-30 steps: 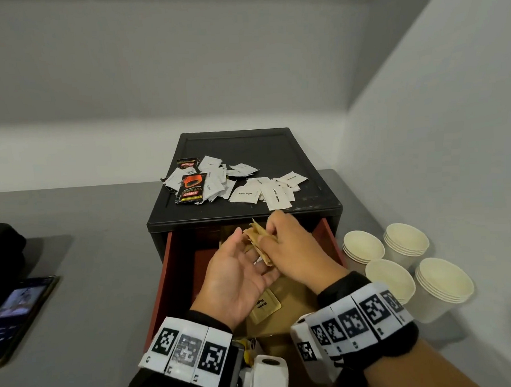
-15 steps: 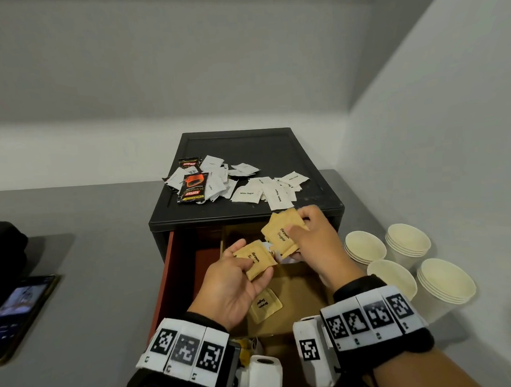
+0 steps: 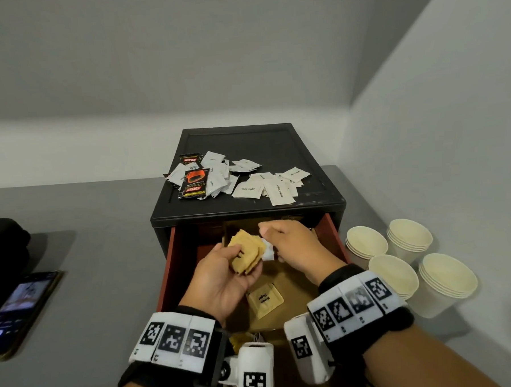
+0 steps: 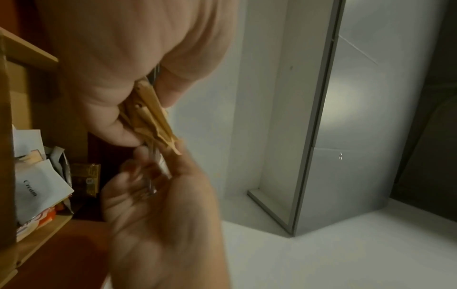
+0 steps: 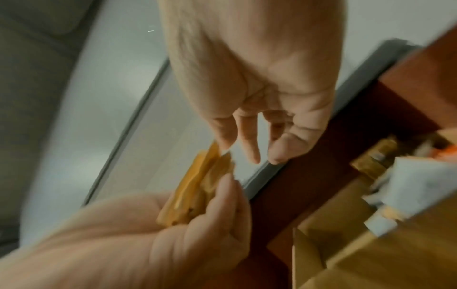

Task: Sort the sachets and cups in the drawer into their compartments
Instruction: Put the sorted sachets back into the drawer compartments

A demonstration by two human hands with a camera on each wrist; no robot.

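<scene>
My left hand (image 3: 223, 280) is palm up over the open red drawer (image 3: 169, 257) and grips a small stack of brown sugar sachets (image 3: 245, 253) under its thumb. The left wrist view shows the stack (image 4: 153, 117) edge-on. My right hand (image 3: 292, 244) hovers just right of the stack, and in the right wrist view its fingers (image 5: 247, 140) hang loosely curled with nothing between them. One brown sugar sachet (image 3: 264, 301) lies flat in a cardboard compartment below my hands. A white sachet (image 3: 267, 252) shows beneath the right fingers. Stacked paper cups (image 3: 366, 242) stand on the counter right of the drawer.
Several white sugar sachets (image 3: 248, 189) and dark coffee sachets (image 3: 192, 184) lie on the black cabinet top (image 3: 275, 145). More cream sachets (image 4: 37, 183) fill a drawer compartment. A phone (image 3: 20, 306) and a black object (image 3: 2, 245) are on the grey counter at left. A wall stands close on the right.
The brown sachets my right hand held half a second ago now lie in my left hand with the others. The right hand has let go and stays beside the stack.
</scene>
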